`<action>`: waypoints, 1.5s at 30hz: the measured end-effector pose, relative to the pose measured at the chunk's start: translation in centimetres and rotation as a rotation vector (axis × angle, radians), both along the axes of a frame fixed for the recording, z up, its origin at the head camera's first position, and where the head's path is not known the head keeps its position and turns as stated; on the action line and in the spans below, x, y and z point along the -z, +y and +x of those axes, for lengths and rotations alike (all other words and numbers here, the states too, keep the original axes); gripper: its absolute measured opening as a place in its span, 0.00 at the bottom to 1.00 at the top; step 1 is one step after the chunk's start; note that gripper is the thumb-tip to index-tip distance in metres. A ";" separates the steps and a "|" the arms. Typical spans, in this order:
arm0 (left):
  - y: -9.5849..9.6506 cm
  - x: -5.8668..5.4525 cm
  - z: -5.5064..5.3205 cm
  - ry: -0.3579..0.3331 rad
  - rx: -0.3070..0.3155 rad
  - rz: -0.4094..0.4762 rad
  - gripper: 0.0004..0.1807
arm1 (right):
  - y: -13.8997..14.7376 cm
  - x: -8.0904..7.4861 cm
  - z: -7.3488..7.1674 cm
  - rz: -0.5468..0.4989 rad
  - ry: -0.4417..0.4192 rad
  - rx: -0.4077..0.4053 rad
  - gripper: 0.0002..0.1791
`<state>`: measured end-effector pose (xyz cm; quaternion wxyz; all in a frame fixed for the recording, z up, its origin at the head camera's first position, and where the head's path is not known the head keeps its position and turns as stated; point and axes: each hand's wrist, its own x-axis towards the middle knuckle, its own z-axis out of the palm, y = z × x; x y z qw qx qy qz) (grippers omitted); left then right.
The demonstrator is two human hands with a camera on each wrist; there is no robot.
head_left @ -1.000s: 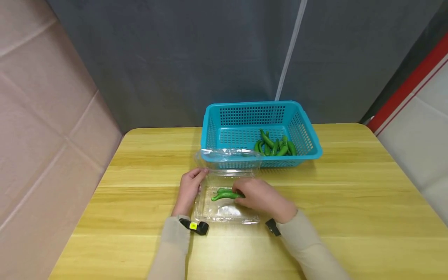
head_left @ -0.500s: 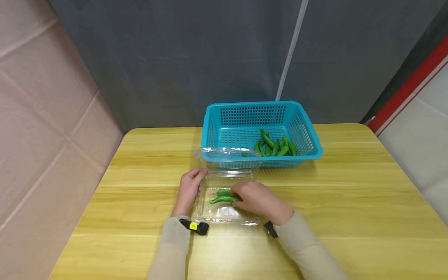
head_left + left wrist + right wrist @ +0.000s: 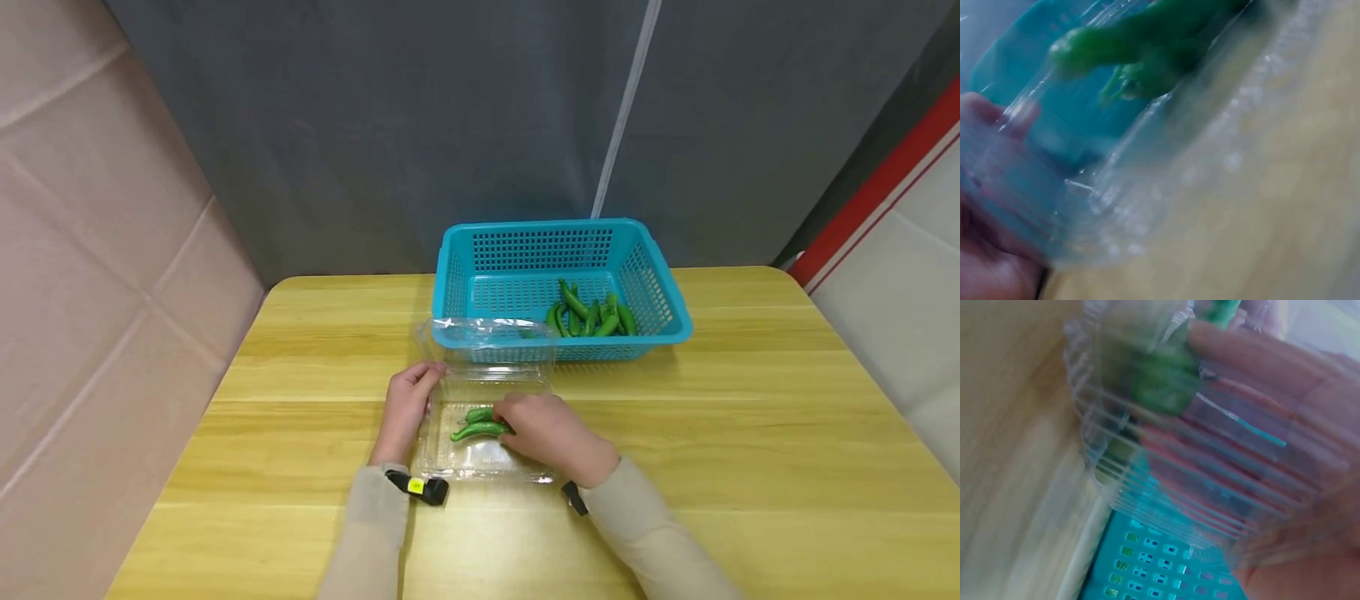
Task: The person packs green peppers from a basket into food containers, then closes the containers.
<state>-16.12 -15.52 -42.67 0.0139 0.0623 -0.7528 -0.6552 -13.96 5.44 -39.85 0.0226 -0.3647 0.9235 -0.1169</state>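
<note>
Carefully, the left hand (image 3: 407, 407) pinches the clear box (image 3: 480, 458) by its edge at ten o'clock. Inside the three o'clock rim, the right hand (image 3: 553, 433) has its fingers narrowed on the front pepper (image 3: 477, 431); whether they also grip the back pepper (image 3: 478, 414), I cannot tell. The lid (image 3: 480, 327) overlaps the basket (image 3: 551, 226) at twelve. Bench (image 3: 787, 417) stretches widely at three and nine.
</note>
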 end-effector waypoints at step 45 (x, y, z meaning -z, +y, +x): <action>-0.6 2.6 -1.0 0.061 -0.080 0.026 0.10 | 0.2 -2.0 0.3 -0.150 0.084 -0.043 0.16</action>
